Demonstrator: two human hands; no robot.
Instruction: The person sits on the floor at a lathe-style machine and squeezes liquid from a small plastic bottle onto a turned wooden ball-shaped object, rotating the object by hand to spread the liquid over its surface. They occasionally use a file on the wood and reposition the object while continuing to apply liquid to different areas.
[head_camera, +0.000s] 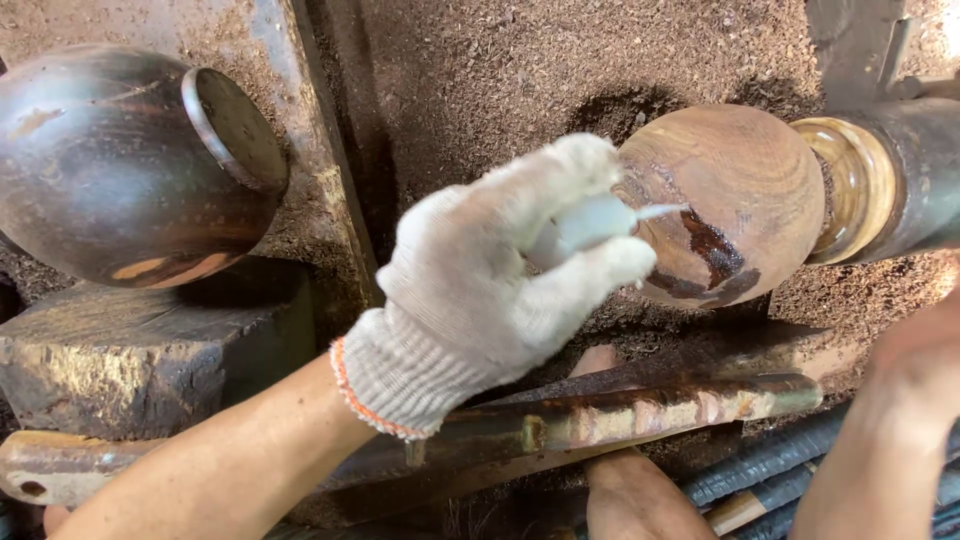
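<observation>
Between your gloved left hand's (480, 290) fingers sits a small white bottle (590, 222), nozzle pointing right, tip touching the round wooden piece (730, 190) on the lathe spindle (900, 180). Your right hand (905, 390) hangs blurred at the lower right edge; its grip can't be told.

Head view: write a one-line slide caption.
Gloved left hand points a small white bottle at a wooden ball on a lathe; bare right hand blurs at the edge.
</observation>
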